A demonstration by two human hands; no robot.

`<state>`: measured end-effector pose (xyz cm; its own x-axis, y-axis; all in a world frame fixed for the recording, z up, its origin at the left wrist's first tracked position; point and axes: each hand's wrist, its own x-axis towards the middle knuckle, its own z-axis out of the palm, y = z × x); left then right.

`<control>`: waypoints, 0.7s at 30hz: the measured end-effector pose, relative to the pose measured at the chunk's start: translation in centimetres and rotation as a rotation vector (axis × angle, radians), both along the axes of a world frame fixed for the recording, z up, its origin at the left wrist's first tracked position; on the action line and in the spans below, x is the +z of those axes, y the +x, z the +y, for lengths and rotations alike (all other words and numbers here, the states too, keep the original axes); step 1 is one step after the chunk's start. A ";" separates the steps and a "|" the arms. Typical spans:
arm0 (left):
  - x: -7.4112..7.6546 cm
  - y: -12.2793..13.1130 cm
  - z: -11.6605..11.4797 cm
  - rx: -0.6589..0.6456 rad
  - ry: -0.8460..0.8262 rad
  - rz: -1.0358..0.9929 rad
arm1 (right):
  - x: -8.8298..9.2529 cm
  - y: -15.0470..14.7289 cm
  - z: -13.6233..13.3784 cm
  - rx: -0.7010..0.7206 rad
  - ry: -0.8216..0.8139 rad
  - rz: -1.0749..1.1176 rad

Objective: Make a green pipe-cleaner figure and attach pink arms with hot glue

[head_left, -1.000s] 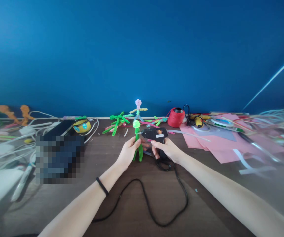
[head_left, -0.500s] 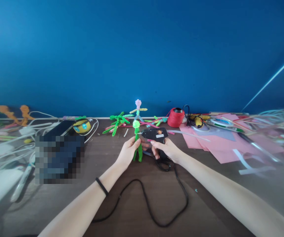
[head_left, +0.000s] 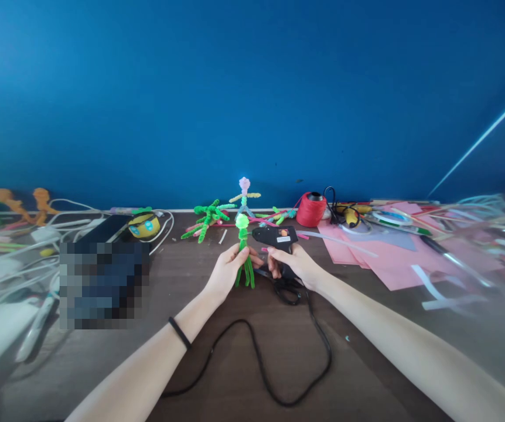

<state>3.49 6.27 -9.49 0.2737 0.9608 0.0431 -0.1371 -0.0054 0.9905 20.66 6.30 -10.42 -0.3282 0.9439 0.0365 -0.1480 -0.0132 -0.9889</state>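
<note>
A green pipe-cleaner figure (head_left: 242, 234) with a lighter green head stands upright in my left hand (head_left: 228, 267), whose fingers and thumb pinch its body; its legs hang below. My right hand (head_left: 297, 265) is wrapped round the handle of a black glue gun (head_left: 274, 235). The gun's nozzle points left, close beside the figure just under its head; whether they touch is unclear. A clear glue stick (head_left: 340, 239) extends from the gun's back. Behind the green figure rises another figure (head_left: 244, 186) with a pink head and yellow arms.
Left of centre lie a green pipe-cleaner piece (head_left: 208, 218), a yellow round item (head_left: 144, 225) and white cables (head_left: 72, 212). A red thread spool (head_left: 311, 210) and pink sheets (head_left: 386, 266) are to the right. The black cord (head_left: 259, 360) loops across the table's front.
The green figure has turned slightly, and its legs now show more spread. The glue gun has shifted very little; its nozzle stays beside the figure. Both hands keep their hold.
</note>
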 end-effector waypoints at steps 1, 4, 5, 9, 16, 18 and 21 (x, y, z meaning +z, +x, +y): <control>0.0 0.0 0.0 0.003 -0.001 -0.001 | 0.1 0.1 0.1 -0.005 -0.013 0.041; 0.0 0.0 0.0 0.016 -0.001 0.015 | 0.7 0.5 0.4 -0.021 -0.074 0.192; 0.0 0.0 0.0 0.021 -0.001 0.021 | 1.0 0.7 0.5 -0.031 -0.091 0.229; 0.0 -0.1 -0.1 0.030 -0.002 0.012 | 2.0 1.7 1.2 -0.172 -0.076 0.192; 0.0 -0.2 -0.1 0.017 0.001 -0.005 | 1.0 4.1 3.1 -0.497 -0.038 -0.214; 0.0 -0.2 -0.1 0.017 -0.008 -0.012 | 0.8 4.5 3.3 -0.495 -0.068 -0.257; 0.0 -0.2 -0.1 0.019 -0.014 -0.017 | 1.0 4.8 3.5 -0.439 -0.114 -0.307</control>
<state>3.30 6.15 -9.47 0.2548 0.9664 0.0337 -0.1539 0.0061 0.9881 25.46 9.78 -9.41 0.1181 0.9870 -0.1091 0.1312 -0.1244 -0.9835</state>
